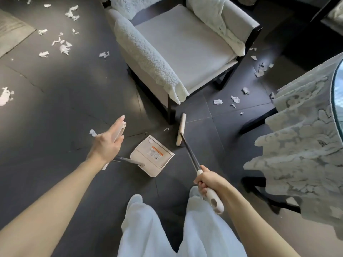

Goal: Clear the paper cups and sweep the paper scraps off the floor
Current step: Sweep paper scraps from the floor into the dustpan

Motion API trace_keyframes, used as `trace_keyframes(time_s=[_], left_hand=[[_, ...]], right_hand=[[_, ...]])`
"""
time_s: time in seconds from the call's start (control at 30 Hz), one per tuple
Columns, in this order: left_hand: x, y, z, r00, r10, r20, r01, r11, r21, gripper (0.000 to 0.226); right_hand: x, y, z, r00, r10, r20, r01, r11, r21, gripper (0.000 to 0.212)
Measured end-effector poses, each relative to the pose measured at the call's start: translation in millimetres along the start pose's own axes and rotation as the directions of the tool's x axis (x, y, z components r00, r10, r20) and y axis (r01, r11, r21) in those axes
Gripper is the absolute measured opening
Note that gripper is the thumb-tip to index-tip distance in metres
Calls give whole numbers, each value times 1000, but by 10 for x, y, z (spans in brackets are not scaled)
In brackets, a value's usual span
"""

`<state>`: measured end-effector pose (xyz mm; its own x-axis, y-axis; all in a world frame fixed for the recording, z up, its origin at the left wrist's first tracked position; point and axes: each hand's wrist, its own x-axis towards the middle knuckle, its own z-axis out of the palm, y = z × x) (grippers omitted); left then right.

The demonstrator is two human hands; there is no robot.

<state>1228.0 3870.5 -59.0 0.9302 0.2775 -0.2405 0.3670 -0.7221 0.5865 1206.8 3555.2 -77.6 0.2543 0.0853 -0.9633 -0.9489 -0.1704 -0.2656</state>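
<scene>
My right hand (205,180) is shut on the white grip of a broom. Its dark pole runs forward to the beige broom head (181,129), which rests on the dark floor by the armchair's front leg. A white dustpan (151,157) stands on the floor between my hands, with small scraps inside. My left hand (107,143) lies against the dustpan's white handle grip (121,129), fingers stretched out straight and not wrapped around it. Paper scraps lie at the far left (64,48), at the left edge (5,96), and to the right of the chair (218,102). No paper cups are in view.
A pale armchair (185,52) with lace covers stands just ahead. A table with a lace cloth (300,145) and glass top fills the right side, with dark legs beneath. A rug corner (11,28) sits at the far left. My white-trousered legs are below.
</scene>
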Motion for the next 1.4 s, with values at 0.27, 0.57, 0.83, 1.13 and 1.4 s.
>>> trace_keyframes(time_s=[0.27, 0.57, 0.83, 1.13, 1.4], left_hand=[[29, -452, -369, 973, 180, 143, -174, 983, -59, 63], [-37, -971, -787, 982, 155, 106, -143, 983, -118, 62], [101, -1125, -963, 988, 126, 85, -110, 978, -175, 61], [346, -991, -860, 979, 157, 127, -139, 980, -144, 62], [259, -994, -815, 965, 208, 159, -188, 973, -135, 62]], right_hand=[[-242, 559, 1448, 999, 21, -34, -13, 976, 219, 73], [-546, 546, 1828, 984, -58, -170, 107, 949, 296, 74], [-157, 165, 1891, 997, -62, 42, 3, 600, 800, 29], [20, 206, 2118, 969, 83, 231, -230, 634, 738, 51], [-864, 273, 1654, 949, -64, 310, -210, 607, 767, 52]])
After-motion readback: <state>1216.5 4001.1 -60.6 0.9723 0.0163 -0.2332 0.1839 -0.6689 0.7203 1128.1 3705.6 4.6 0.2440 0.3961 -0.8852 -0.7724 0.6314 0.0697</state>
